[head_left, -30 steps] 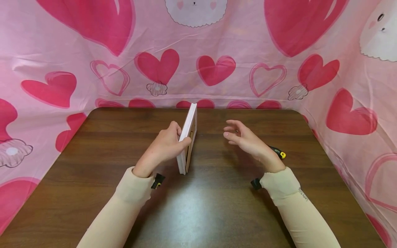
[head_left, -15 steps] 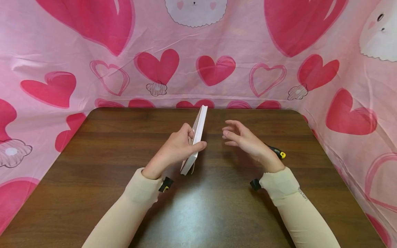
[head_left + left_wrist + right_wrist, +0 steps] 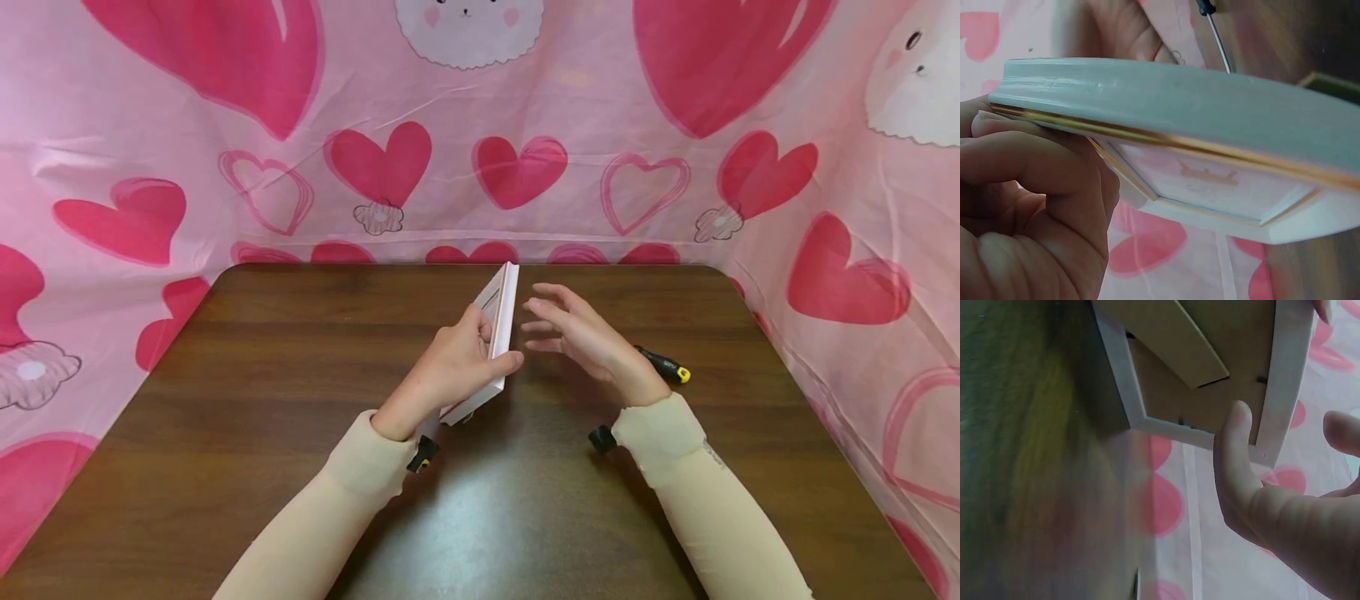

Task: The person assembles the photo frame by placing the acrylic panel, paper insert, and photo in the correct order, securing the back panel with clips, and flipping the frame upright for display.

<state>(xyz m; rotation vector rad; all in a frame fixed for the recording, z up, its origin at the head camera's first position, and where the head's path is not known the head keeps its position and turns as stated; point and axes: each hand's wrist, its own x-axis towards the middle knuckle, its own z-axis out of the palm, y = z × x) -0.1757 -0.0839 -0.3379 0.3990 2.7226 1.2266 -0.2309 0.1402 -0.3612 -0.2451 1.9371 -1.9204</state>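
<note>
My left hand grips a white picture frame by its side edge, thumb on the near edge and fingers curled on the other face. The picture frame stands on edge, tilted to the right. A gold line trims its front in the left wrist view, around a pale picture. Its brown backing board and fold-out stand leg face the right wrist camera. My right hand is just right of the picture frame, fingers loosely extended and holding nothing.
On the brown wooden table, a black and yellow screwdriver lies beyond my right wrist, its metal shaft seen in the left wrist view. Pink cloth with hearts hangs behind and along both sides of the table.
My left hand has carried the picture frame rightward and turned it, so its front side now shows to the head camera. My right hand has shifted slightly left, towards it.
</note>
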